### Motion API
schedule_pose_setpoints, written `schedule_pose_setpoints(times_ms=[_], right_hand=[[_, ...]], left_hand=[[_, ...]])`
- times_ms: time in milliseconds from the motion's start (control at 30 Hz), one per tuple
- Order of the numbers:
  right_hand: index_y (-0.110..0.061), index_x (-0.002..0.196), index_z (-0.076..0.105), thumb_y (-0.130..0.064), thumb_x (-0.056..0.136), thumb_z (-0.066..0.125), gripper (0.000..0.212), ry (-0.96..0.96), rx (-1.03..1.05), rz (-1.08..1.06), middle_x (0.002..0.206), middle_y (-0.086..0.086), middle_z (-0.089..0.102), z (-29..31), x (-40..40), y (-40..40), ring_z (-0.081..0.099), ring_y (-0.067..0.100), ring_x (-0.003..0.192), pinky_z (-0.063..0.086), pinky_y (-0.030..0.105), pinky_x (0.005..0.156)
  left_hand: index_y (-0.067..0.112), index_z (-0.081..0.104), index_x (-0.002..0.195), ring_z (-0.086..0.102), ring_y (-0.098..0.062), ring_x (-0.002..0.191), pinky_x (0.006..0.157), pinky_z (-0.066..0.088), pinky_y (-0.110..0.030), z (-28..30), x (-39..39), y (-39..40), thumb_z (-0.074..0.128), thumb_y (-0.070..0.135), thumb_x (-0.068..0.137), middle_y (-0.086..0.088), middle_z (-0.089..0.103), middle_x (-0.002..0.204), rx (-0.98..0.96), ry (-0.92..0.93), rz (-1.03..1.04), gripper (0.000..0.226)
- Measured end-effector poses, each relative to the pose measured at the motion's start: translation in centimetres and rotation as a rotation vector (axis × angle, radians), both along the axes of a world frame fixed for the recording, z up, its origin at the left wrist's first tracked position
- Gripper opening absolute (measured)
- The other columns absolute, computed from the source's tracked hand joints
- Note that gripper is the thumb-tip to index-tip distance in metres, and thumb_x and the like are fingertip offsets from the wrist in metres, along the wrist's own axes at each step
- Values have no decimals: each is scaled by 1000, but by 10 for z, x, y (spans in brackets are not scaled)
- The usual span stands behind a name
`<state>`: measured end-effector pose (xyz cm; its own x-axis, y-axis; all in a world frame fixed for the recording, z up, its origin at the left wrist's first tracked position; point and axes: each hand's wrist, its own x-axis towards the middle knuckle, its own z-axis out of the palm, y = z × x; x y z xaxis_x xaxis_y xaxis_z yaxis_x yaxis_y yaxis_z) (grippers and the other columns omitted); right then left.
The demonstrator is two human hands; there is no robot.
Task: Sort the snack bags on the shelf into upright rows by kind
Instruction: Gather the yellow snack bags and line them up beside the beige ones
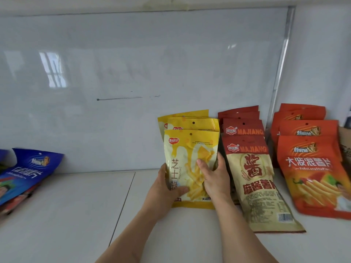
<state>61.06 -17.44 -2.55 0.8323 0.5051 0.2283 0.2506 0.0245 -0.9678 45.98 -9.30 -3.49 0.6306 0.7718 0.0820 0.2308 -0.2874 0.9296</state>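
The glossy yellow plastic snack bag with the pale window and printed fries looks light and soft, a puffed foil-type pouch whose contents would likely crush under a hard squeeze, and its slick film will probably slide against its neighbours, so the safest hold is on the 2 side edges low down, where the seams are stiffer. That is roughly where the person has it: the left hand wraps the bag's left edge with the thumb across the lower front, and the right hand clasps the right edge with fingers laid on the front face, so both hands are clamped on this 1 bag, close together. The bag stands upright at the front of a row of at least 3 yellow bags, its bottom edge on or just above the white shelf surface, leaning back toward the glossy white back panel. Just beside it to the right stands the row of dark red and tan bags marked MAJIANG, then the row of orange-red chip bags. Well apart at the far left, blue snack bags lie tilted in an unsorted heap.
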Motion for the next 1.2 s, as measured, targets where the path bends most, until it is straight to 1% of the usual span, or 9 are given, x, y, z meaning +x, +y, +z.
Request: schedule_pose_setpoints(times_ms=[200,333,467,633,767,867,1067,1133,1200], right_hand=[[-23,157,24,-52,88,67,87,11,-20,-7,150,1,49,1,-2,0,48,23,136,39,35,107],[-21,158,21,-53,87,68,90,5,-9,-23,154,3,45,4,-6,-3,44,25,140,37,37,110],[-17,159,14,-60,85,66,100,-110,-76,-72,164,5,26,6,-9,-3,27,24,149,29,40,118],[-11,158,17,-56,92,58,90,-354,-150,-211,164,10,24,9,-17,-6,20,24,151,23,41,119],[-7,157,24,-47,97,56,79,-499,-200,-246,163,12,26,8,-26,-6,23,27,150,23,42,119],[-8,152,36,-41,98,56,66,-599,-237,-263,160,14,30,11,-35,-6,27,29,148,26,46,116],[-8,109,71,-21,92,64,22,-1008,-209,-93,119,8,69,13,-78,10,65,32,110,51,45,89],[-8,98,72,-20,91,60,18,-1096,-243,29,105,5,73,11,-103,19,69,32,95,53,41,79],[-9,101,72,-22,93,55,23,-1166,-338,146,105,5,72,10,-130,28,68,32,97,51,41,82]], left_hand=[[39,20,155,67,-10,108,97,56,-39,0,0,-7,87,42,73,20,62,127,27,25,69,106],[40,31,144,68,-11,106,95,57,-42,3,-2,-13,85,40,76,28,59,114,51,11,107,87],[38,28,148,67,-11,101,93,57,-38,5,-5,-19,84,39,79,29,54,109,63,13,144,90],[36,26,153,75,-8,81,90,60,-44,2,-13,-21,85,39,78,14,59,122,10,-39,167,95],[27,20,159,59,-11,119,99,53,-38,1,-26,-22,80,49,81,14,53,131,77,36,246,101],[25,28,157,53,-11,123,97,50,-33,2,-42,-21,74,54,84,10,51,138,121,82,272,90],[26,53,142,56,-16,126,100,47,-33,16,-96,-5,56,49,98,8,55,142,539,393,394,49],[26,54,140,54,-20,128,100,44,-33,21,-120,1,50,45,101,7,55,141,723,535,388,43],[24,58,134,55,-23,124,99,42,-34,24,-146,9,46,43,102,4,59,136,898,668,369,39]])
